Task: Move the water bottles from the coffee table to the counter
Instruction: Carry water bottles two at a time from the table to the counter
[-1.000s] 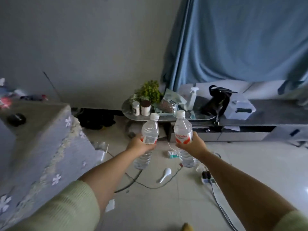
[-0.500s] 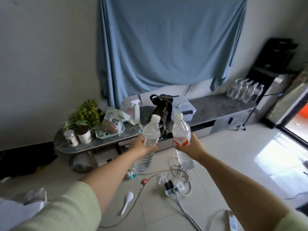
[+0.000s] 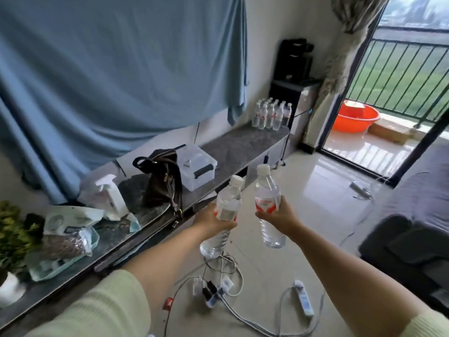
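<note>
I hold two clear water bottles with white caps and red-and-white labels out in front of me, above the floor. My left hand (image 3: 211, 221) grips the left bottle (image 3: 224, 214) around its label; that bottle tilts to the right. My right hand (image 3: 279, 217) grips the right bottle (image 3: 266, 198), which stands nearly upright. The long grey marble-topped counter (image 3: 239, 148) runs along the wall to my left and ahead. Several more water bottles (image 3: 271, 115) stand in a cluster at its far end.
On the counter sit a dark handbag (image 3: 162, 181), a clear plastic box (image 3: 198, 169), a spray bottle (image 3: 109, 193), packets and a plant (image 3: 12, 229). Power strips and tangled cables (image 3: 226, 285) lie on the tile floor below my hands. A dark sofa (image 3: 413, 229) is on the right.
My view has swung right along the counter; the far bottle cluster, balcony door and sofa now show. Both hands keep their bottles out in front.
</note>
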